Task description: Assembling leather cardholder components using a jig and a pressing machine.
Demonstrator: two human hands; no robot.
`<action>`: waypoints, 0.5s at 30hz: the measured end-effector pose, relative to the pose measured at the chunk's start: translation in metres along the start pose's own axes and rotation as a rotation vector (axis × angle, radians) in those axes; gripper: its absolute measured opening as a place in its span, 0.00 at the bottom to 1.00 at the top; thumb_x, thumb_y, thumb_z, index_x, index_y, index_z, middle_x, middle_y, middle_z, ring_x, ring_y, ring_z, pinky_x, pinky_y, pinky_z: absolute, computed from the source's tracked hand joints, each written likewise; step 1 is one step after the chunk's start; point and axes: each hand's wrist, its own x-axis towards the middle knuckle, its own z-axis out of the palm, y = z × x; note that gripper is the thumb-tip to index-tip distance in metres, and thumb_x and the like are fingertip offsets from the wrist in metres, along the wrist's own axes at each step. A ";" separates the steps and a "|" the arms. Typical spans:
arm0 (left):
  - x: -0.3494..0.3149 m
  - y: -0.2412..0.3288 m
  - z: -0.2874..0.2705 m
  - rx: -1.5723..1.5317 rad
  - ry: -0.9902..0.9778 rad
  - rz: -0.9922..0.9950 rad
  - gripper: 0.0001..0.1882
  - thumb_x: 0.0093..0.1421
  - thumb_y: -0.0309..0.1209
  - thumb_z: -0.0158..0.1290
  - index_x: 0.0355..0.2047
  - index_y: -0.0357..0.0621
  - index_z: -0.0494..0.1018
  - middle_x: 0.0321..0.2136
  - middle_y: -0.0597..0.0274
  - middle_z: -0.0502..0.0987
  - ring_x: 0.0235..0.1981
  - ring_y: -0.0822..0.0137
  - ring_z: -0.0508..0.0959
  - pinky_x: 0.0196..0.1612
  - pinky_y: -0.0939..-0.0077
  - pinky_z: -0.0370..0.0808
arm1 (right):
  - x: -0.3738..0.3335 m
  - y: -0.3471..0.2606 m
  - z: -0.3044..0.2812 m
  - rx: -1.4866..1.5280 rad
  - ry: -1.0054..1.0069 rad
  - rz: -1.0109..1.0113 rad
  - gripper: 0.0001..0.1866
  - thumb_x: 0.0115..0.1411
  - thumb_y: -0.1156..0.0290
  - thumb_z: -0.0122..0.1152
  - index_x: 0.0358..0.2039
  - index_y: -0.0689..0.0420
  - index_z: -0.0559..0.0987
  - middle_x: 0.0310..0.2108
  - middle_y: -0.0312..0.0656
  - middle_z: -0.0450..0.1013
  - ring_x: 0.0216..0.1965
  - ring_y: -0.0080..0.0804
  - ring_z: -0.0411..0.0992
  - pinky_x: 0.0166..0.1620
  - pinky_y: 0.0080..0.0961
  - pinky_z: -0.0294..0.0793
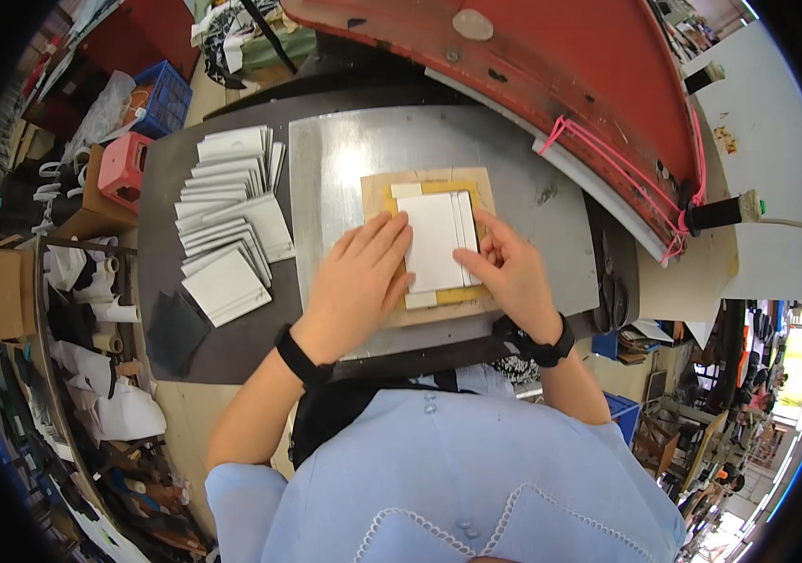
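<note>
A white rectangular panel with slot-like lines along its right side (432, 235) lies on a yellow-edged template (466, 296), which rests on a tan board (377, 188). Flat along the panel's left edge lies my left hand (360, 272), fingers stretched out. My right hand (511, 272) pinches the panel's right edge, its thumb on top and its fingers at the dark border. Left of the metal plate, several similar white panels (232, 220) are fanned out in overlapping rows. Dark thin sheets (176, 327) lie at their near end.
Under the board is a shiny metal plate (326, 141) on a dark table (161, 188). A large red machine arm (551, 66) with pink cord overhangs the far right. Scissors (613, 293) lie at the table's right edge. A pink stool (123, 169) and a blue crate (164, 98) stand left.
</note>
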 end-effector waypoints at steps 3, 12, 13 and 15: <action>0.001 0.001 -0.003 0.026 0.003 0.011 0.28 0.58 0.31 0.57 0.58 0.35 0.67 0.60 0.50 0.67 0.62 0.52 0.66 0.62 0.60 0.63 | 0.001 -0.004 -0.001 -0.011 -0.013 0.015 0.31 0.56 0.67 0.67 0.60 0.60 0.71 0.20 0.35 0.68 0.20 0.20 0.65 0.27 0.20 0.66; -0.001 0.005 0.001 0.081 0.034 0.003 0.27 0.58 0.33 0.58 0.56 0.34 0.68 0.59 0.51 0.69 0.61 0.52 0.66 0.63 0.59 0.62 | 0.001 -0.005 -0.002 0.030 -0.040 -0.006 0.31 0.57 0.69 0.66 0.61 0.60 0.70 0.21 0.34 0.67 0.20 0.19 0.64 0.26 0.20 0.65; 0.001 0.004 0.001 0.085 0.035 0.006 0.26 0.58 0.33 0.58 0.55 0.34 0.69 0.58 0.51 0.69 0.61 0.52 0.66 0.63 0.59 0.62 | 0.001 -0.005 -0.002 0.025 -0.042 -0.004 0.31 0.57 0.69 0.66 0.61 0.59 0.70 0.21 0.34 0.67 0.20 0.19 0.64 0.26 0.20 0.65; 0.006 0.003 0.001 0.091 0.037 0.012 0.25 0.58 0.33 0.58 0.53 0.34 0.69 0.56 0.50 0.70 0.61 0.52 0.67 0.63 0.59 0.62 | 0.001 -0.008 -0.003 0.015 -0.045 0.004 0.31 0.57 0.69 0.66 0.61 0.59 0.70 0.21 0.34 0.67 0.20 0.20 0.64 0.26 0.20 0.66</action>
